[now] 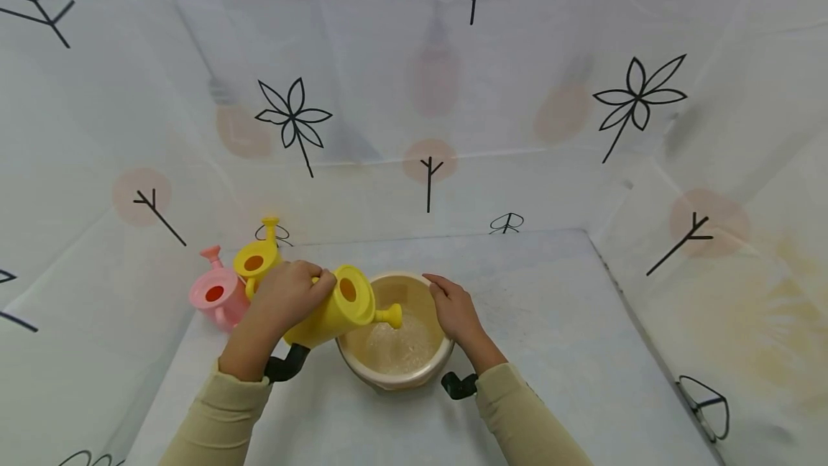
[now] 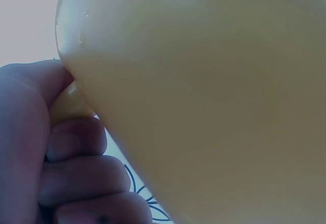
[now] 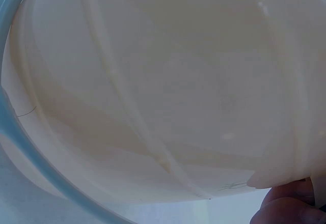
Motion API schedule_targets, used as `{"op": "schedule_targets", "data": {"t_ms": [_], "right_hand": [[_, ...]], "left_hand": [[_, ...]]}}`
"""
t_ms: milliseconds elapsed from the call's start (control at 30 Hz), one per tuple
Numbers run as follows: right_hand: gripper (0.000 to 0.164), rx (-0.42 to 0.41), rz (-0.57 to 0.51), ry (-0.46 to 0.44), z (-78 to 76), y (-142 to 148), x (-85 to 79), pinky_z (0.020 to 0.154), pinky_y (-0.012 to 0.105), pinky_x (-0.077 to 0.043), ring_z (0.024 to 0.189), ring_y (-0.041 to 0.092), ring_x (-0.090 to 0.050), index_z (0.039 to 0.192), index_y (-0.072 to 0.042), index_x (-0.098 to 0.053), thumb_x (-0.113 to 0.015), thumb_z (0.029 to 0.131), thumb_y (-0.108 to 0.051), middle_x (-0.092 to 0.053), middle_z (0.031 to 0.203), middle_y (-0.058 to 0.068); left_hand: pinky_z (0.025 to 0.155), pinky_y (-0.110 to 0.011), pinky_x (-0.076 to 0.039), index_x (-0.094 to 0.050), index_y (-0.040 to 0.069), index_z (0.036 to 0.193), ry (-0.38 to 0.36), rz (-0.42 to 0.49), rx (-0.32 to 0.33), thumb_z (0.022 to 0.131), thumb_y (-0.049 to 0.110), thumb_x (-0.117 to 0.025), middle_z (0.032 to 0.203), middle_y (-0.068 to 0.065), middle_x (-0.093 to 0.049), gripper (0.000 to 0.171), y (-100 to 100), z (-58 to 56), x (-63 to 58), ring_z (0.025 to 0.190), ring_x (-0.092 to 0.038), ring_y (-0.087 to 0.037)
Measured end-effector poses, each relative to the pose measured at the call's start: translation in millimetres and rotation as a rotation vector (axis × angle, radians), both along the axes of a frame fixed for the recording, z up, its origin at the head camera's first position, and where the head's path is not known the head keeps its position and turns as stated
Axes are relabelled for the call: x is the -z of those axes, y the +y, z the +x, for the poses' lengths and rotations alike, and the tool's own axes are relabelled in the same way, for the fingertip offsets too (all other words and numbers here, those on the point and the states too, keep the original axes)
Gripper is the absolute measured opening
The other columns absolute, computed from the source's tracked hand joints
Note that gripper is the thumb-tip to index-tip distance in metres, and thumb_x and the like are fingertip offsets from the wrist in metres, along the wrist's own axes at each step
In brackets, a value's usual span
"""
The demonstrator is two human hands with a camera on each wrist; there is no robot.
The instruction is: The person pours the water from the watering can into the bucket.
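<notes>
My left hand [image 1: 291, 297] grips the handle of a yellow watering can [image 1: 326, 318], which tilts to the right with its spout over a cream bowl [image 1: 393, 382]. Bubbly water [image 1: 396, 351] shows inside the bowl, below the spout's rose. My right hand [image 1: 458, 315] holds the bowl's right rim. In the left wrist view, curled fingers [image 2: 86, 180] wrap the handle beside the can's large yellow body [image 2: 204, 107]. The bowl's ridged outer wall [image 3: 173, 81] fills the right wrist view, with fingertips [image 3: 285, 203] against it at the lower right.
A pink watering can [image 1: 216, 286] and a second yellow watering can [image 1: 255, 259] stand at the table's back left, close to the left forearm. White cloth walls [image 1: 388, 92] printed with plants surround the white table [image 1: 550, 351].
</notes>
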State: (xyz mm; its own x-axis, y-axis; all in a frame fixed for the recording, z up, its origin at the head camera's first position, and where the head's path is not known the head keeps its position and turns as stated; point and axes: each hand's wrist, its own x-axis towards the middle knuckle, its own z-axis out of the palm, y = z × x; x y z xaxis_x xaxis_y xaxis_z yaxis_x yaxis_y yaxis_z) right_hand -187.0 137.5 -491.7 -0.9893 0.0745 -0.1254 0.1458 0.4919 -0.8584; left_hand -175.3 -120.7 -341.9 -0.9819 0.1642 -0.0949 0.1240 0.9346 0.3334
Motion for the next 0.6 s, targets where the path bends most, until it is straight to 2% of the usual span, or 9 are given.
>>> {"op": "schedule_targets", "data": {"t_ms": [300,600], "right_hand": [[0.038,-0.007,-0.013,0.009,1.3,0.7,0.6,0.106,0.049,-0.041,0.13,0.027,-0.052,0.137,-0.027,-0.054,-0.039,0.104,-0.035,-0.055,0.14,0.001],[0.037,-0.007,-0.011,0.008,0.3,1.1,1.4,0.108,0.049,-0.039,0.132,0.025,-0.05,0.136,-0.029,-0.055,-0.039,0.104,-0.035,-0.056,0.14,0.0]], "left_hand": [[0.059,-0.029,-0.038,-0.062,0.012,0.066,0.0,0.0,-0.011,0.092,0.036,-0.045,0.06,-0.003,-0.054,0.039,0.4,-0.6,1.4,0.064,-0.05,-0.019],[0.058,-0.029,-0.037,-0.061,0.012,0.065,0.01,0.0,-0.002,0.092,0.035,-0.044,0.061,-0.003,-0.053,0.039,0.2,-0.1,0.9,0.064,-0.049,-0.019]]}}
